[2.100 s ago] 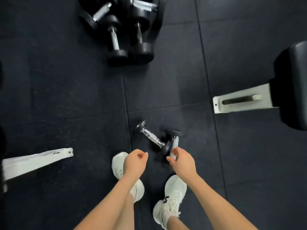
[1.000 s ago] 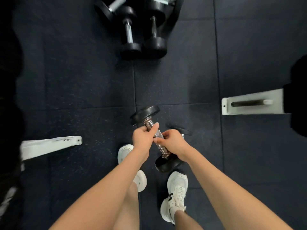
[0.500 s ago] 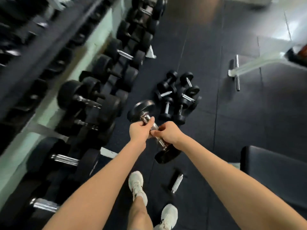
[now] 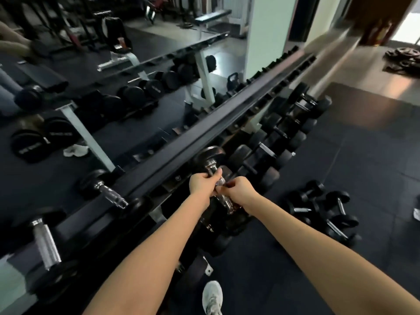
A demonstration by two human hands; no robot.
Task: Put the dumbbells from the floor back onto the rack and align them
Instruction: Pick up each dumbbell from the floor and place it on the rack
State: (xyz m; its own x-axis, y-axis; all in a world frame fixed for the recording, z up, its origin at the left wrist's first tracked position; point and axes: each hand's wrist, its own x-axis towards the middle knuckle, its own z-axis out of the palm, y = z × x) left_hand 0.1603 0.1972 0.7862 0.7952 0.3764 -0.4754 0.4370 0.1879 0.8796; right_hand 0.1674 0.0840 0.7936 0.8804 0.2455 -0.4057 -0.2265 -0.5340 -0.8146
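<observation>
Held dumbbell (image 4: 210,165): bright chromed metal handle, knurled at the grip; heads black, dull sheen. Rack (image 4: 172,153): black painted metal rail, semi-gloss. Floor (image 4: 363,173): dark rubber tiles, matt, faintly speckled. Loose dumbbells (image 4: 322,212): matt black heads, chrome handles.

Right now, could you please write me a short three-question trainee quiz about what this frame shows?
1. True or false: both hands grip the one dumbbell.
2. Where do loose dumbbells still lie: A) on the floor to the right, B) on a bench, C) in a box?
3. Which hand grips nearer the upper head?

Key:
1. True: left hand and right hand hold its handle.
2. A.
3. The left hand.
</observation>
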